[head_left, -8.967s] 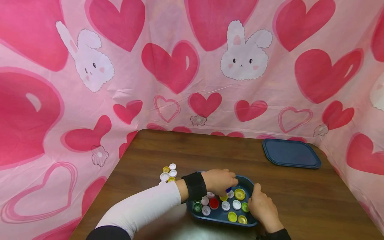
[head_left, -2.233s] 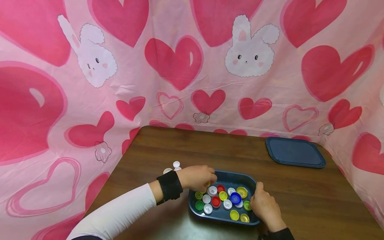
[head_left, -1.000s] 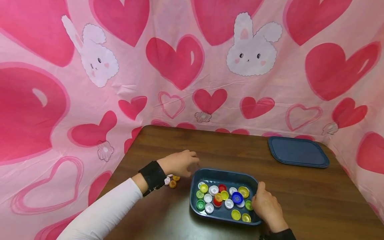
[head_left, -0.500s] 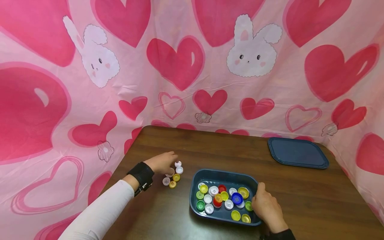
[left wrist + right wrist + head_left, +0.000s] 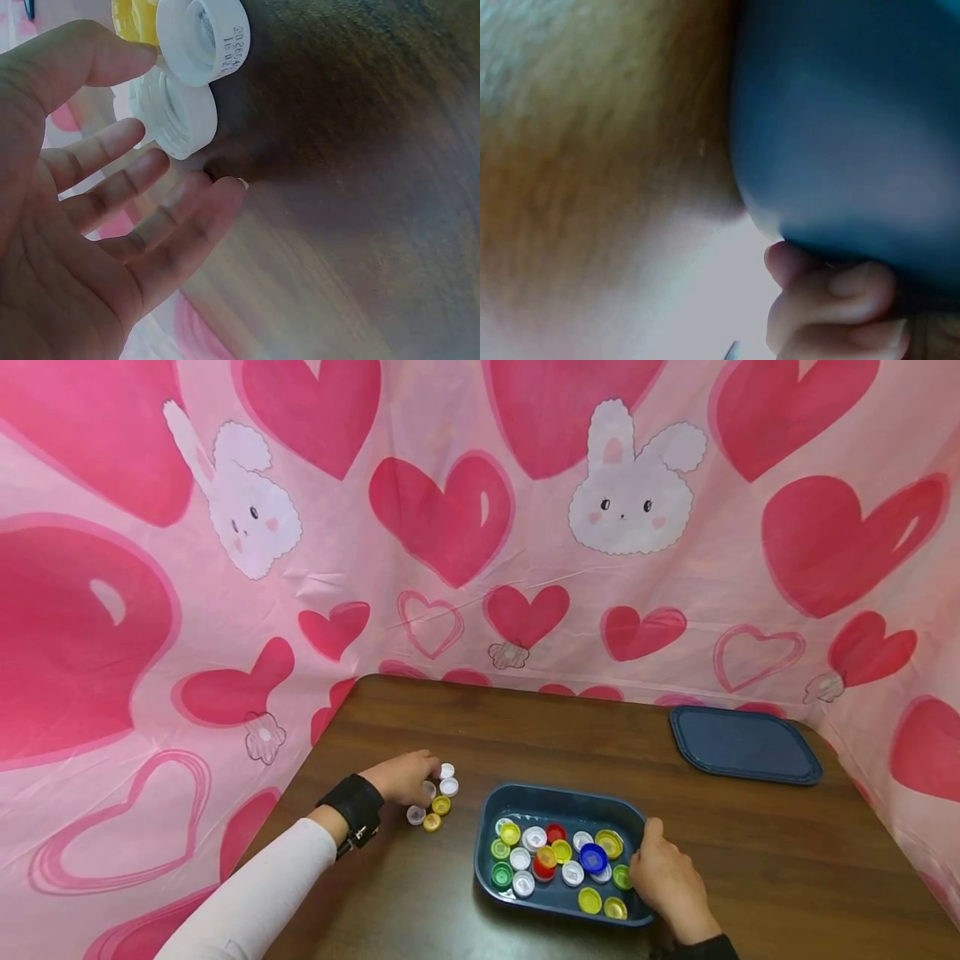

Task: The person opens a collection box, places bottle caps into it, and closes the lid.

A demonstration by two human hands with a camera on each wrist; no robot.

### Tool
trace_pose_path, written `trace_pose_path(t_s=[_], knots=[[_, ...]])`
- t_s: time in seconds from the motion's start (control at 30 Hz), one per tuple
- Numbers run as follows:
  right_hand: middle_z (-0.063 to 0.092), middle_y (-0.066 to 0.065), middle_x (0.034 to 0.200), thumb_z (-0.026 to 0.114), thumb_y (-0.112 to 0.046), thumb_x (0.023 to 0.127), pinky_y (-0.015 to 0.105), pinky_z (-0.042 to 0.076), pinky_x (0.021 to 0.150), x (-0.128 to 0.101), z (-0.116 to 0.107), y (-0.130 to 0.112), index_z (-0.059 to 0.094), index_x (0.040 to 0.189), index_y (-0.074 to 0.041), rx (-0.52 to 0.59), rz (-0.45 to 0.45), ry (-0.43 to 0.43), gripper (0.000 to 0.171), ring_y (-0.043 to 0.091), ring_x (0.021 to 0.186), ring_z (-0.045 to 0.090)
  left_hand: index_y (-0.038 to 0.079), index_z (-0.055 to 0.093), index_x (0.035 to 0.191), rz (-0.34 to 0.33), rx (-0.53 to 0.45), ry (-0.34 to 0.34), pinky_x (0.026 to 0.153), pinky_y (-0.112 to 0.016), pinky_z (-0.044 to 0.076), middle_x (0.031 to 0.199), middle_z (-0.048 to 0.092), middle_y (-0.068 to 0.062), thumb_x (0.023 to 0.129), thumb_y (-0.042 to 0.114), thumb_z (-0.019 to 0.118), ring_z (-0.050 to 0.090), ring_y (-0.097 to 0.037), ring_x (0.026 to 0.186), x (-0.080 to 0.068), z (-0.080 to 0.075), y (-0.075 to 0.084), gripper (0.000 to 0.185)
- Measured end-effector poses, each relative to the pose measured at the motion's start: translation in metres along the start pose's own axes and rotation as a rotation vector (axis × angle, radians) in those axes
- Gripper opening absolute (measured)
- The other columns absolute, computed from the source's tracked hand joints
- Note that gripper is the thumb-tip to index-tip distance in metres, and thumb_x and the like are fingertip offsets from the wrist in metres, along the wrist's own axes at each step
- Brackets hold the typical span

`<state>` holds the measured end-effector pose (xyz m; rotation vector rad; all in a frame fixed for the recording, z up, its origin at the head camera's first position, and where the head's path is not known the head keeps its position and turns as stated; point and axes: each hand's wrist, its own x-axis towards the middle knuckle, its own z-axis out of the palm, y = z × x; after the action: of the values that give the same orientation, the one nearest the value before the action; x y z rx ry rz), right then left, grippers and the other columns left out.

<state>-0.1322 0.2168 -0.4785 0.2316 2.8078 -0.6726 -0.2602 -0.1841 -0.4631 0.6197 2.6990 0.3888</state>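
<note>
My left hand (image 5: 401, 777) is over a small group of bottle caps on the table. In the left wrist view, its thumb and fingers (image 5: 184, 247) are spread and loosely bent beside an upper white cap (image 5: 202, 45), a lower white cap (image 5: 180, 120) and a yellow cap (image 5: 135, 21), with nothing visibly pinched. White caps (image 5: 448, 787) and yellow caps (image 5: 441, 805) lie right of the hand. My right hand (image 5: 671, 878) grips the right end of a dark blue box (image 5: 517, 793), its curled fingertips (image 5: 855, 281) under the rim. Several coloured caps lie inside, including a blue cap (image 5: 593, 858) and an orange cap (image 5: 546, 857) on a red one.
A dark blue lid-like tray (image 5: 746, 745) lies flat at the back right of the wooden table (image 5: 525, 718). A pink cloth (image 5: 442, 410) with hearts and rabbits hangs behind and on both sides.
My left hand has gone from inside the box back left to the loose caps. An orange cap now sits on a red one, and fewer caps lie outside. My right hand keeps its grip.
</note>
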Motion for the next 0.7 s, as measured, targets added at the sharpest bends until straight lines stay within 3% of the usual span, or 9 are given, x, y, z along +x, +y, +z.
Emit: trace_pose_path(t_s=[0.4, 0.7], knots=[[0.061, 0.021, 0.087, 0.054, -0.013, 0.095, 0.048, 0.048, 0.061, 0.000, 0.002, 0.001, 0.037, 0.118, 0.005, -0.003, 0.009, 0.001, 0.034, 0.032, 0.072, 0.059, 0.012, 0.067, 0.100, 0.014, -0.009, 0.008, 0.079, -0.035, 0.051, 0.094, 0.057, 0.000, 0.078, 0.012, 0.083, 0.054, -0.018, 0.085, 0.001, 0.004, 0.000, 0.028], [0.062, 0.022, 0.088, 0.055, -0.013, 0.095, 0.048, 0.050, 0.062, 0.002, 0.001, 0.000, 0.037, 0.119, 0.006, -0.008, 0.019, -0.011, 0.036, 0.033, 0.073, 0.060, 0.009, 0.068, 0.101, 0.059, 0.049, 0.063, 0.080, -0.037, 0.050, 0.093, 0.058, 0.001, 0.081, 0.008, 0.076, 0.053, -0.018, 0.085, 0.001, -0.014, 0.004, 0.021]])
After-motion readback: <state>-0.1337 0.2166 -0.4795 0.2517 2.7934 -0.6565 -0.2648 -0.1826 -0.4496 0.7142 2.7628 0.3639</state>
